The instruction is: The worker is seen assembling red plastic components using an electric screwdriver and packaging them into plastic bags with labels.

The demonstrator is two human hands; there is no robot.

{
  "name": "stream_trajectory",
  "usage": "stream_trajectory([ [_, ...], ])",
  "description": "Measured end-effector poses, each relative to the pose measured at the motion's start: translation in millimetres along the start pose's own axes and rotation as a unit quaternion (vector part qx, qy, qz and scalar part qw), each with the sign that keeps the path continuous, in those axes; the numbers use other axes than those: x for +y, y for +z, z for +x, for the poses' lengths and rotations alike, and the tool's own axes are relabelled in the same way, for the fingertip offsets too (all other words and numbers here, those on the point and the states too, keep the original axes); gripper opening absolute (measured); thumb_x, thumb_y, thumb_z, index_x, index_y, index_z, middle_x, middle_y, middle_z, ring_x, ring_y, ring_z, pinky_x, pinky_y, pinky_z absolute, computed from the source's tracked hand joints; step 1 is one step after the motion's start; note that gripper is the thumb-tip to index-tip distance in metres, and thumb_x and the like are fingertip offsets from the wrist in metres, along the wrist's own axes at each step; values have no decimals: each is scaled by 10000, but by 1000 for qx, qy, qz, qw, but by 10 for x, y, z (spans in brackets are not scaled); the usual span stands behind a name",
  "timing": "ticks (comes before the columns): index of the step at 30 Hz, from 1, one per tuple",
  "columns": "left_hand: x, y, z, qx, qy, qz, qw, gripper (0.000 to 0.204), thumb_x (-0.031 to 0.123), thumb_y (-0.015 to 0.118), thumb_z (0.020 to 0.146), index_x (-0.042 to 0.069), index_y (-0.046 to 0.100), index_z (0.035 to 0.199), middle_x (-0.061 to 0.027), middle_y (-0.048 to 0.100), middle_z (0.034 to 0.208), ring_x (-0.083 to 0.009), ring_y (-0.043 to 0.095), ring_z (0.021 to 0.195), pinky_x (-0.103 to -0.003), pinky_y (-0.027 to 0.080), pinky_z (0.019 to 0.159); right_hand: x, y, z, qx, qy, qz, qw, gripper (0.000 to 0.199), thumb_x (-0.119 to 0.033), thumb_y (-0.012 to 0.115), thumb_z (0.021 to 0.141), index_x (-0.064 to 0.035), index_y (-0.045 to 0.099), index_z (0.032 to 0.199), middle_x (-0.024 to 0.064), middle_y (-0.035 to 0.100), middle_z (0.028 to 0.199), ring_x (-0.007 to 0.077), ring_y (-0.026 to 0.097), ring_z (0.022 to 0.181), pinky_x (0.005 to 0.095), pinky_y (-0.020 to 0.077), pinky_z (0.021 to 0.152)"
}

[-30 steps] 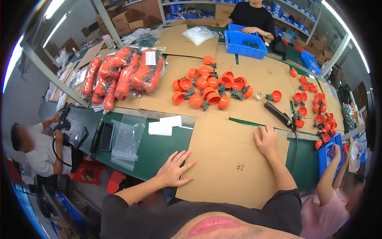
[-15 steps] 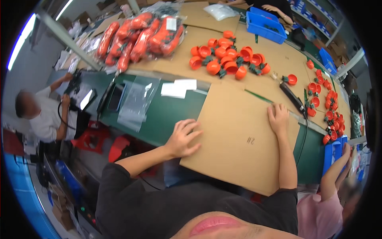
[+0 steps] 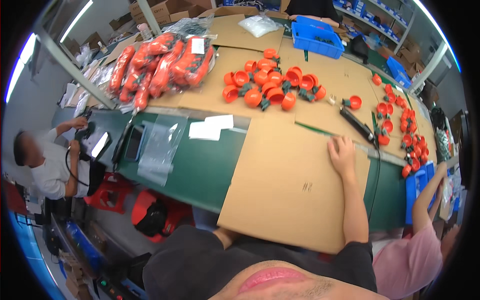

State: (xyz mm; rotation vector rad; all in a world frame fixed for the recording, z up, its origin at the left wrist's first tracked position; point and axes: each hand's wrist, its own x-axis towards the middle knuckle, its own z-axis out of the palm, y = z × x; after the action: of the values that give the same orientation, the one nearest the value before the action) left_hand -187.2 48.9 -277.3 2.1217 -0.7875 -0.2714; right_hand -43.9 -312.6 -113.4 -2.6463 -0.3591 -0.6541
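A brown cardboard sheet (image 3: 280,185) lies over the green table in front of me and overhangs the near edge. My right hand (image 3: 342,156) rests on its far right part, fingers stretched out and holding nothing. Of my left arm only a bit of forearm (image 3: 227,237) shows at the sheet's near left corner; the hand itself is hidden under or behind the cardboard. Beyond the sheet's far right corner lies a black pen-shaped power tool (image 3: 357,124) with a cord. Many red cup-shaped parts with dark green fittings (image 3: 270,80) are spread past the sheet's far edge.
Left of the sheet lie white papers (image 3: 205,131), clear plastic bags (image 3: 160,150) and a phone (image 3: 135,142). Bagged red parts (image 3: 160,65) are piled at far left. Blue bins (image 3: 317,40) stand at the back. A person in pink (image 3: 412,255) reaches in at right; another sits left.
My left hand has left the cardboard's left edge and dropped out of sight below it. My right hand stays on the sheet. The view has shifted slightly.
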Motion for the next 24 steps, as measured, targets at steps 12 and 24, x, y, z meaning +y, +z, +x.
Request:
stream_trajectory([
  [12, -326, -272, 247, -73, -62, -25, 995, 497, 388, 541, 1066, 67, 586, 1443, -220, 597, 1446, -380, 547, 1356, -481, 426, 1143, 86, -23, 45, -34, 24, -19, 999, 241, -236, 681, 969, -26, 704, 1086, 146, 641, 1021, 349, 596, 1002, 460, 453, 909],
  [24, 279, 184, -982, -90, -95, -107, 986, 525, 404, 501, 1081, 75, 563, 1486, -220, 561, 1499, -387, 529, 1381, -471, 420, 1153, 480, -160, -39, -8, -64, -94, 993, 324, -337, 662, 1015, -46, 751, 1128, 148, 676, 1011, 349, 645, 978, 454, 486, 872],
])
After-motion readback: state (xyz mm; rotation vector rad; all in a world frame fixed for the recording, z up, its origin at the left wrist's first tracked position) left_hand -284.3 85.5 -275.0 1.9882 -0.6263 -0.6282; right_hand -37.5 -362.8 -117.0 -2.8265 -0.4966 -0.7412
